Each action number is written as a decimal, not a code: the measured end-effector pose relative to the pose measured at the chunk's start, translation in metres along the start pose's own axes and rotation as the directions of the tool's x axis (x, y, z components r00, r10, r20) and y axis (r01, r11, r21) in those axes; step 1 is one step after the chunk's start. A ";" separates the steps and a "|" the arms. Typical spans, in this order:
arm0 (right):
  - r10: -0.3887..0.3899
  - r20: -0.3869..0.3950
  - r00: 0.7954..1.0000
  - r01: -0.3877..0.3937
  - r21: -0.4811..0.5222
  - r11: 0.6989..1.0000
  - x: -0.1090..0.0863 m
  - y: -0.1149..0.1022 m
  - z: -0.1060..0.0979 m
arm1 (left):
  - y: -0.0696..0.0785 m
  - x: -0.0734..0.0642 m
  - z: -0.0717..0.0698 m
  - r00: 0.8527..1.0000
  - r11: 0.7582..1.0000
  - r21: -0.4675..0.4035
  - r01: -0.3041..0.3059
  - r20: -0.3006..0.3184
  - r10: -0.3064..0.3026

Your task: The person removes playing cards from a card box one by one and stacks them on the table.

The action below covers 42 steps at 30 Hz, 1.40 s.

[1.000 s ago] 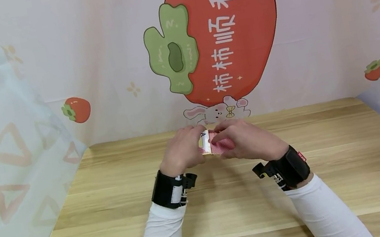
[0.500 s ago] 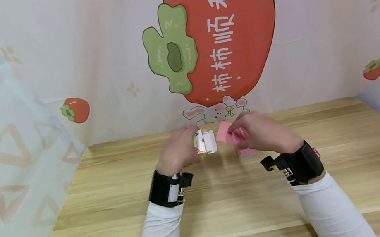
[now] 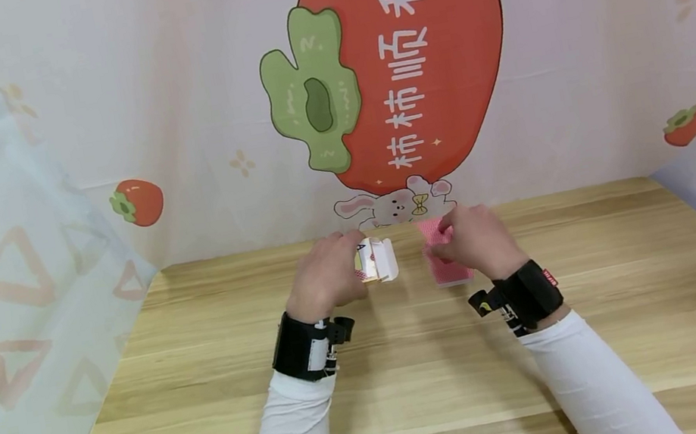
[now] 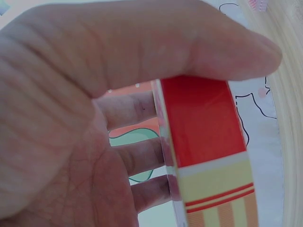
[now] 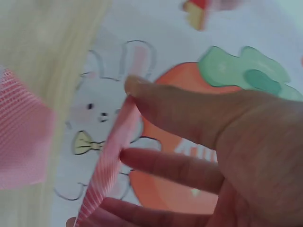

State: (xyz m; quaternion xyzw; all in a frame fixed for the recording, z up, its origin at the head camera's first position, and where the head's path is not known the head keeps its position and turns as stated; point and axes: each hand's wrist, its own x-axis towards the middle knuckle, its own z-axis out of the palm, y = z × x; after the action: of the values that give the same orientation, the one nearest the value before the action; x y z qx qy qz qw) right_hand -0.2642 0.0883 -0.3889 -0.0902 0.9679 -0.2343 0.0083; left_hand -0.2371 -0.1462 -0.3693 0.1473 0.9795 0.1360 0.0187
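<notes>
My left hand [image 3: 326,274] grips a playing-card box [image 3: 377,258] at the back of the table. The box's white flap stands out to the right. In the left wrist view my thumb lies across the red end of the box [image 4: 203,123], with other fingers along its far side. My right hand [image 3: 479,241] pinches a pink-backed playing card [image 5: 106,165] between thumb and fingers; whether it is just one card I cannot tell. Beside it lies a deck of pink-patterned cards [image 3: 451,270], partly covered by that hand in the head view.
The wooden table [image 3: 418,389] stretches in front of both arms. A white cloth backdrop [image 3: 194,81] with a big printed persimmon [image 3: 456,37] rises right behind the table's back edge. Both wrists wear black camera straps [image 3: 304,347].
My right hand has drawn the pink cards rightward out of the box and put the deck down, then shifted slightly over it with a card. The left hand has edged left with the box.
</notes>
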 end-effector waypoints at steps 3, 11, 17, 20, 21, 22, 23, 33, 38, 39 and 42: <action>0.060 -0.040 0.997 -0.062 -0.032 0.998 0.004 0.003 0.010 | 0.001 0.000 0.000 1.000 1.000 -0.001 -0.002 0.003 0.002; 0.120 -0.052 0.991 -0.125 -0.097 0.987 0.009 0.005 0.027 | 0.001 0.000 0.001 1.000 1.000 0.003 0.004 0.007 -0.004; 0.121 -0.057 0.991 -0.127 -0.119 0.985 0.010 0.006 0.033 | 0.002 0.000 0.000 1.000 1.000 -0.002 0.008 0.010 -0.008; 0.135 -0.046 0.990 -0.140 -0.133 0.981 0.011 0.006 0.035 | 0.003 0.000 0.000 1.000 1.000 -0.002 0.007 0.007 -0.007; 0.141 -0.042 0.989 -0.145 -0.136 0.980 0.011 0.005 0.036 | 0.003 0.000 0.000 1.000 1.000 -0.002 0.006 0.007 -0.006; 0.147 -0.039 0.988 -0.151 -0.140 0.979 0.011 0.005 0.036 | 0.003 0.000 0.000 1.000 1.000 -0.001 0.004 0.007 -0.004; 0.153 -0.033 0.988 -0.156 -0.143 0.977 0.011 0.005 0.037 | 0.003 0.000 0.000 1.000 1.000 -0.001 0.003 0.007 -0.003; 0.167 -0.028 0.986 -0.169 -0.178 0.969 0.011 0.004 0.042 | 0.003 -0.001 -0.001 1.000 1.000 0.003 0.001 0.014 -0.001; 0.168 -0.031 0.985 -0.171 -0.187 0.967 0.012 0.004 0.044 | 0.002 -0.001 -0.001 1.000 1.000 0.003 -0.005 0.007 0.005; 0.168 -0.031 0.985 -0.170 -0.191 0.967 0.012 0.004 0.044 | 0.002 -0.001 -0.001 1.000 1.000 0.002 -0.005 0.007 0.005; 0.166 -0.030 0.986 -0.169 -0.199 0.965 0.013 0.003 0.045 | 0.002 -0.001 -0.001 1.000 1.000 0.002 -0.005 0.010 0.005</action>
State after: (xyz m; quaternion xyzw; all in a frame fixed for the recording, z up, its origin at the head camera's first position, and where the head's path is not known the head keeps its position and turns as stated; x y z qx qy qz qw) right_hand -0.2747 0.0689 -0.4298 -0.0069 0.9908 -0.1344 0.0126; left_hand -0.2354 -0.1450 -0.3676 0.1502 0.9792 0.1342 0.0229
